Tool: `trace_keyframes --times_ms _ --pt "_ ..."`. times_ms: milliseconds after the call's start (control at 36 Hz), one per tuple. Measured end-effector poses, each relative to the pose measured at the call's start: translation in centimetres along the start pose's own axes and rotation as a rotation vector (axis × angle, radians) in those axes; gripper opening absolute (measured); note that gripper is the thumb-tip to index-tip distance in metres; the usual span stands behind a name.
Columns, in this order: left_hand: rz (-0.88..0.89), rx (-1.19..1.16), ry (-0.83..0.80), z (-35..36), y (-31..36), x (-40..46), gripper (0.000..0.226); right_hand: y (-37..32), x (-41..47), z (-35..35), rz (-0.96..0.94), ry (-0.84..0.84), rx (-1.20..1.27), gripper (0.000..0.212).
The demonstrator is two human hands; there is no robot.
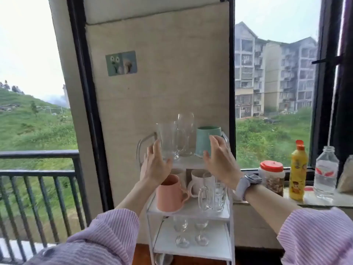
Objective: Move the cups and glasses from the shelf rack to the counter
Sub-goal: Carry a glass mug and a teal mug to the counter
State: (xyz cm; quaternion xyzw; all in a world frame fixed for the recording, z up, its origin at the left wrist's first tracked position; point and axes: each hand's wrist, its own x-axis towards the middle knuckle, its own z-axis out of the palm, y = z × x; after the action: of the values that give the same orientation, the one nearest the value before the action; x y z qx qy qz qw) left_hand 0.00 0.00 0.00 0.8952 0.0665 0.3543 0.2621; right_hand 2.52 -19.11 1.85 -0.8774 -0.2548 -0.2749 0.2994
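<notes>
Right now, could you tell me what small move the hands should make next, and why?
Probably close both hands: the left hand on the clear glass, the right hand on the teal cup. Both hover open beside them on the rack's top shelf.

Single view only, head-worn wide-angle camera; no second view to overlap. It looks forward and slightly down from above the person's forearms, straight at a white shelf rack [191,209] close in front, lower centre. Left hand [155,165] and right hand [219,161] sit mid-frame, near the lens. Striped sleeves [107,236] fill the bottom corners. Window sill [313,199] runs at right, balcony railing [38,169] at left. Frame edges bow visibly.
</notes>
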Motion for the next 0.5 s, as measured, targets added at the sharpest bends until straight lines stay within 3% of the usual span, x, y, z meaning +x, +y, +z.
trace_keyframes --times_ms 111,194,333,500 --pt "-0.035 -0.103 0.005 1.6 -0.9 3.6 0.086 -0.4 3.0 1.6 0.142 0.05 -0.003 0.052" --pt "-0.056 -0.223 0.005 3.3 -1.3 6.1 0.096 0.0 4.6 2.9 0.219 0.112 0.025 0.034" --pt "-0.077 -0.482 0.092 5.6 -1.7 8.2 0.106 0.9 6.0 3.7 0.394 0.248 0.338 0.015" --pt "-0.069 -0.53 0.128 6.0 -2.2 9.0 0.097 1.9 7.3 4.0 0.572 0.222 0.408 0.031"
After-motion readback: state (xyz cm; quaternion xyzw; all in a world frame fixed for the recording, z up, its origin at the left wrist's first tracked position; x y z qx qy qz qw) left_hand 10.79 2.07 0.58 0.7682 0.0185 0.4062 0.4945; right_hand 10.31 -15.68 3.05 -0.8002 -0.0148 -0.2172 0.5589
